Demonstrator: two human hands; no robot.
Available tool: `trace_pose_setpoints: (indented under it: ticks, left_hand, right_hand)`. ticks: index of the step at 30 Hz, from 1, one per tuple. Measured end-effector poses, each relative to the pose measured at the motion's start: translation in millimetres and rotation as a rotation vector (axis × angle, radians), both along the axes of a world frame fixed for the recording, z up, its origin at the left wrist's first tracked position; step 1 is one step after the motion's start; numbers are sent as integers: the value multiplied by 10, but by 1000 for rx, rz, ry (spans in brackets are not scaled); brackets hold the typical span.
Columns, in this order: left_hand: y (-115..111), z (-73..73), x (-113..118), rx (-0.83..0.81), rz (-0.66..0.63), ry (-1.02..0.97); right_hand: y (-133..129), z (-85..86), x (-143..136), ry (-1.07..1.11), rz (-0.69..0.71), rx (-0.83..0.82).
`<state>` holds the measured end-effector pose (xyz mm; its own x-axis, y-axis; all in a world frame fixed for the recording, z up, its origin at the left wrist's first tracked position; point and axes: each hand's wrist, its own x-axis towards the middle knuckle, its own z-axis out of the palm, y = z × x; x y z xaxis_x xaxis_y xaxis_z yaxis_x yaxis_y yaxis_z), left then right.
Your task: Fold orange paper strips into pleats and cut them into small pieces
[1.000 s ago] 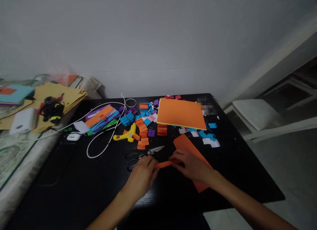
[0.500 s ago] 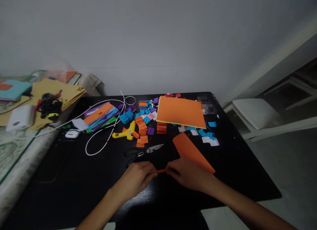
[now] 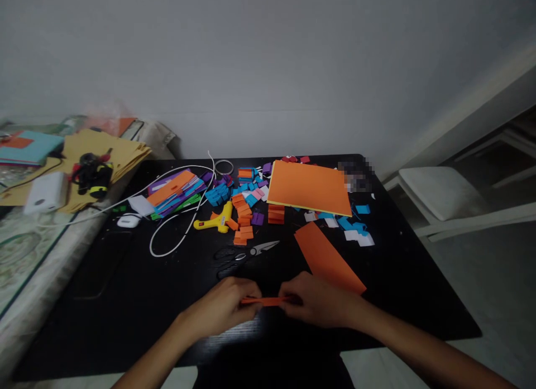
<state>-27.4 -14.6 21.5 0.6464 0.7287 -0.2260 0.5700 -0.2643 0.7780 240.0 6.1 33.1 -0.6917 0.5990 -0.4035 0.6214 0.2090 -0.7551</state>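
A narrow orange paper strip (image 3: 270, 302) is stretched between both hands above the black table (image 3: 167, 316). My left hand (image 3: 230, 305) is closed on its left end, fingers curled. My right hand (image 3: 312, 301) pinches the right end. Beyond the right hand lies a larger orange sheet (image 3: 329, 258), slanting across the table. Black-handled scissors (image 3: 247, 255) rest beyond the left hand, blades partly apart. A yellow glue gun (image 3: 215, 220) sits farther back, beside small folded orange pieces (image 3: 244, 216).
A large orange sheet stack (image 3: 310, 188) covers blue and white scraps at the back. Coloured strips (image 3: 176, 193) and a looping white cable (image 3: 167, 254) lie left. A white stool (image 3: 438, 193) stands right, beyond the table.
The strip shows wider and flatter between my hands, which have moved slightly nearer the table's front edge. The whole view has shifted a little.
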Motion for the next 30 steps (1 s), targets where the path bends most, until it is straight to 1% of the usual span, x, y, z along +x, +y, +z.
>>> trace_pose_setpoints:
  ticks: [4,10,15,18,20,22,24,25,28,30]
  left_hand:
    - [57,29,-176,-63,32,-32]
    - [118,23,-427,-140,86,-74]
    - [180,24,-556,-164,125,-112]
    - [259,99,-599,-155,128,-128]
    - [349,215,-610,-128,142,-140]
    - [467,383,-592,-61,177,-156]
    - [600,576,-529,76,245,-179]
    - [666,670,-477,134,280,-188]
    - [840,897,-255,216,336,-208]
    - [922,989,-91,263,366,-254]
  right_hand:
    - [55,38,214,9,-60,-1]
    - [142,98,427,71,-173,-217]
    - [195,72,493,160,-225,-349]
    - [261,72,519,169,-244,-400]
    - [332,134,530,159,-238,-393]
    - [410,256,510,114,-184,-294]
    - [478,407,428,32,-108,-65]
    - [505,479,358,38,-113,47]
    - [563,628,54,243,-211,324]
    - [602,666,-165,368,-287,474]
